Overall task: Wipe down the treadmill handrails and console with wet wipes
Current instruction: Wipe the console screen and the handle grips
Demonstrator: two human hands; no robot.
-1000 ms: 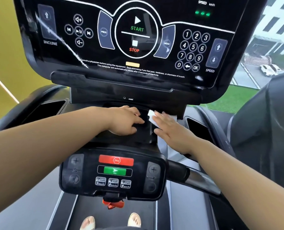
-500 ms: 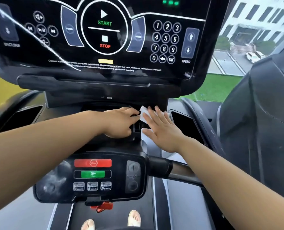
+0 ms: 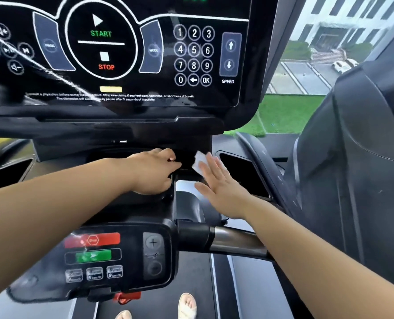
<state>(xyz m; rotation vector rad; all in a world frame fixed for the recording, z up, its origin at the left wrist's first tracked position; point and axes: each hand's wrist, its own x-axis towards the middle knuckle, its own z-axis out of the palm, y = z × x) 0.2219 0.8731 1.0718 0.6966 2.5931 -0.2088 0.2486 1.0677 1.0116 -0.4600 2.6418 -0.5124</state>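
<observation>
Here, the wet wipe (image 3: 198,162), a small white sheet, lies under the fingertips of the right hand (image 3: 222,184), at eleven o'clock from its palm, pressed against the dark column (image 3: 186,143) beneath the console (image 3: 127,54); the fingers (image 3: 214,168) are straight and spread, flat on the sheet and not curled round it. The left hand (image 3: 153,172), at nine o'clock from the wipe, lies palm down on the centre deck (image 3: 131,203); its fingertips bend over an edge, and whether they grip it or only rest there cannot be told. The handrail (image 3: 236,241) runs at five o'clock from the right hand; the control pad (image 3: 113,254) sits at seven o'clock in the view.

The step in hand appears to be wiping the column and the seams around it. It is best done with even pressure through the whole flat of the fingers; short overlapping strokes; the thumb brought in to pin the sheet, since straight fingers alone may let it slide out. The console face at twelve o'clock and the handrail probably remain; a light touch there should avoid triggering keys.
</observation>
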